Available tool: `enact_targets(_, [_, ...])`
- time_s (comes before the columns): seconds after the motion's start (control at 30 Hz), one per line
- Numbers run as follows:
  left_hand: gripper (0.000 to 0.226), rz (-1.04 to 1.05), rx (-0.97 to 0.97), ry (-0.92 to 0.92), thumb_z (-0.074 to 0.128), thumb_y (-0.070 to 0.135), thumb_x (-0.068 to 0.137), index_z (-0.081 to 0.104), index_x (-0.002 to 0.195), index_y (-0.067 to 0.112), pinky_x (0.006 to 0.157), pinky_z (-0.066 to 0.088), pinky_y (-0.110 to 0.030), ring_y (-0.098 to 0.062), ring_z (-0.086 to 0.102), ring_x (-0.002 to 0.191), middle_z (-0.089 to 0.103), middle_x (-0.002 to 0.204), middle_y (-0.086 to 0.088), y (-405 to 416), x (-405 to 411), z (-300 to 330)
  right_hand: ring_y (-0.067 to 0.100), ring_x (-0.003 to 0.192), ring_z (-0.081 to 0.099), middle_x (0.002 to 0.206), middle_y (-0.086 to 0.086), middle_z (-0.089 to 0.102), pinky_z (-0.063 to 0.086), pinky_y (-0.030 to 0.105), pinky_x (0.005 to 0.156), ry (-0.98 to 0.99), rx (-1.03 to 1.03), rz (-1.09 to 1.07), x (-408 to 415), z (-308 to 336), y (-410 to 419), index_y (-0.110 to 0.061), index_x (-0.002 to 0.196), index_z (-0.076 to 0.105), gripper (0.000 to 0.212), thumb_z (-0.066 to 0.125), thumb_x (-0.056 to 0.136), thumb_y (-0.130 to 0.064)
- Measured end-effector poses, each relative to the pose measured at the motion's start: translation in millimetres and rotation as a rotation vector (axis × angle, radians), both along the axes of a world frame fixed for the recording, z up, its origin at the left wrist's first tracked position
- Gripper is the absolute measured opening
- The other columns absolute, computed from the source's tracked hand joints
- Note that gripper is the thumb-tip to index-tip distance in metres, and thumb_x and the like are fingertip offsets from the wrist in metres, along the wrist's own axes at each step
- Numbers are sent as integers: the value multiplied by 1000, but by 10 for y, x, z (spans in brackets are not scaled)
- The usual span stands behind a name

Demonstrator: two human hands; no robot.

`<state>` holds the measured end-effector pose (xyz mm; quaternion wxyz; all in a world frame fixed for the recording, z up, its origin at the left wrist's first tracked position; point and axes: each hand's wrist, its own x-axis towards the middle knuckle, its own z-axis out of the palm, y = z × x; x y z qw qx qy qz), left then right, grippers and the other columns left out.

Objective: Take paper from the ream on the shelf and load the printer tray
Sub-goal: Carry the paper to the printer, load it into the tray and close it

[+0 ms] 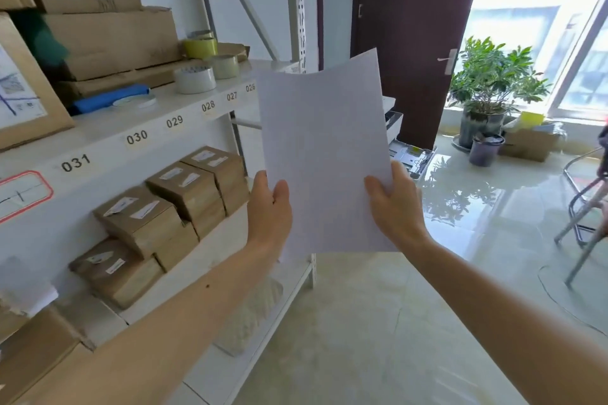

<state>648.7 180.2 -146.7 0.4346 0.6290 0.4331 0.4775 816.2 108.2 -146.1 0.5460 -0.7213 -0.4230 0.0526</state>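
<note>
I hold a thin stack of white paper (pixel 324 154) upright in front of me, with both hands on its lower half. My left hand (pixel 271 207) grips the left edge, and my right hand (pixel 396 204) grips the right edge. Behind the paper, on the floor by the dark door, stands the white printer (pixel 393 123), mostly hidden by the sheets. Its pulled-out tray (pixel 413 156) shows just right of the paper. The ream itself is not identifiable on the shelf.
A white numbered shelf rack (pixel 138 138) fills the left side, holding cardboard boxes (pixel 171 204), tape rolls (pixel 195 79) and a blue item. A dark door (pixel 414 26), potted plants (pixel 487 92) and a metal chair frame (pixel 589 207) stand to the right on glossy tiled floor.
</note>
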Motion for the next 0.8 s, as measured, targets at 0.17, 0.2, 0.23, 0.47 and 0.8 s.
enact_targets(0.17, [17, -71, -55, 2, 43, 16, 96, 46, 80, 21, 57, 39, -32, -17, 43, 61, 48, 70, 3, 370, 448, -33, 2, 68, 50, 75, -11, 52, 31, 11, 52, 11, 7, -98, 375, -51, 180, -13, 100, 51, 9, 51, 91, -13])
enact_targets(0.2, [14, -87, -59, 10, 43, 16, 96, 48, 83, 18, 58, 41, -33, -18, 46, 63, 51, 73, 0, 451, 531, -37, 7, 69, 52, 78, -7, 55, 33, 13, 53, 15, 8, -115, 453, -64, 222, -14, 100, 52, 10, 51, 90, -13])
enact_targets(0.23, [11, -105, -60, 15, 43, 16, 96, 50, 87, 15, 61, 44, -35, -19, 49, 67, 54, 78, -4, 527, 622, -39, 14, 71, 52, 80, -4, 56, 34, 16, 54, 19, 5, -130, 531, -72, 264, -14, 99, 52, 9, 51, 90, -14])
enact_targets(0.47, [7, -217, -117, 11, 43, 16, 96, 49, 94, 19, 71, 48, -41, -24, 53, 79, 54, 90, -6, 996, 1282, -151, 27, 81, 57, 80, -5, 59, 44, 33, 66, 92, -27, -218, 1044, -137, 539, -11, 99, 52, 10, 51, 89, -13])
enact_targets(0.8, [10, -277, -199, 25, 51, 20, 93, 53, 103, 19, 70, 53, -37, -20, 62, 80, 64, 93, 0, 1434, 2281, -382, 31, 82, 60, 89, 8, 64, 48, 35, 68, 141, -85, -277, 1976, -364, 865, -6, 100, 51, 14, 53, 89, -15])
